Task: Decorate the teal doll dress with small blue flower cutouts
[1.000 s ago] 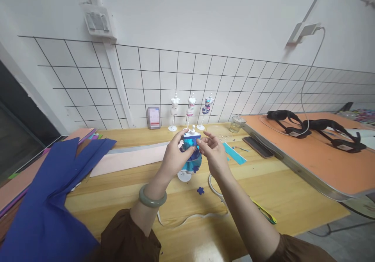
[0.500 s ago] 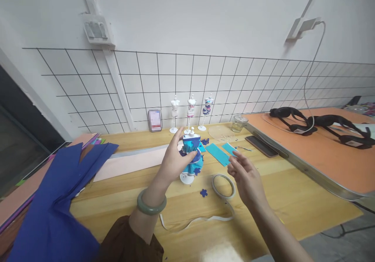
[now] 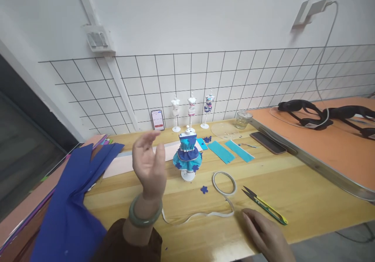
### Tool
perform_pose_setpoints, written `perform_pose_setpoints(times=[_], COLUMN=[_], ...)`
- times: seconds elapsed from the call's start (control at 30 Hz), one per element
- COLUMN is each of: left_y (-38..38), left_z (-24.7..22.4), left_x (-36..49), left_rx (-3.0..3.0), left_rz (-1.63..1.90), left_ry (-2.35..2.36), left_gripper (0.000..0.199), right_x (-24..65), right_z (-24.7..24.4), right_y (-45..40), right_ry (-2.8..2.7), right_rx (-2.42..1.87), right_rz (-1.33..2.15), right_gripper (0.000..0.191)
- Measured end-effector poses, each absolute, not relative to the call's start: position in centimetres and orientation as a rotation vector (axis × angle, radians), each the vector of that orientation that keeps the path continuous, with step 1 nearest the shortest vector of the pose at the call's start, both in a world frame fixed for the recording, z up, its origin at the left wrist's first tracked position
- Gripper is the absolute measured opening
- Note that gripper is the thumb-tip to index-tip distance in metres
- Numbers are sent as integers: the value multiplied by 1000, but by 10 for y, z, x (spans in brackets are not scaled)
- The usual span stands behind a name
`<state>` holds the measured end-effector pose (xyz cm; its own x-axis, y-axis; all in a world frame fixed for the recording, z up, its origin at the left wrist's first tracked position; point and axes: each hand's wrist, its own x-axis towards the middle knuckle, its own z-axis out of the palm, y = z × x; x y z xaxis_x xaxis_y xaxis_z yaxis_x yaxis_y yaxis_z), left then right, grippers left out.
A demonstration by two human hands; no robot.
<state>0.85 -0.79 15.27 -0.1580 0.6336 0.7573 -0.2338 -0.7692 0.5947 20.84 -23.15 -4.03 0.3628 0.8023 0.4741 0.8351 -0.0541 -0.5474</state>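
Observation:
A small white dress-form mannequin [image 3: 188, 175] stands upright on the table in a turquoise and dark blue ruffled dress [image 3: 189, 156]. Left of it, my left hand [image 3: 149, 164] is raised off the table, slightly blurred, with curved fingers and thumb apart and nothing in it. My right hand [image 3: 265, 230] rests low at the front right, empty as far as I can see, its fingers loosely bent. Near its fingertips are the tail of a roll of narrow white tape [image 3: 224, 183] and thread snips [image 3: 265, 204] with yellow-green handles. A dark blue fabric flower [image 3: 204, 189] lies by the roll.
Turquoise strips [image 3: 222, 152] lie right of the mannequin, near a phone [image 3: 268, 142]. Behind stand three small dress forms [image 3: 191, 107], another phone [image 3: 157, 120] and a glass jar [image 3: 243, 120]. Dark blue cloth [image 3: 70, 195] covers the left side. An orange table [image 3: 336, 152] adjoins right.
My left hand has let go of the dressed mannequin and moved left. My right hand has dropped toward the table's front edge, and the thread snips now show beside it.

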Motion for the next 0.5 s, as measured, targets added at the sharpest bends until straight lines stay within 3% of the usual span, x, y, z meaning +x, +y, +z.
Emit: perform_pose_setpoints(times=[0.17, 0.27, 0.4, 0.5], left_y=[-47, -52, -49, -51], left_z=[123, 88, 51, 44], left_x=[4, -4, -5, 6], left_rx=[1905, 2165, 1810, 1283], left_rz=[1807, 1344, 1037, 859], left_ry=[374, 604, 1012, 993], left_gripper=[25, 21, 8, 23], right_x=[203, 202, 206, 209], right_z=[-35, -35, -35, -33], right_y=[-231, -234, -234, -233], right_ry=[-1436, -1473, -1545, -1578], right_rx=[-1844, -1822, -1781, -1758], right_rz=[-99, -49, -19, -45], right_gripper=[23, 25, 29, 34])
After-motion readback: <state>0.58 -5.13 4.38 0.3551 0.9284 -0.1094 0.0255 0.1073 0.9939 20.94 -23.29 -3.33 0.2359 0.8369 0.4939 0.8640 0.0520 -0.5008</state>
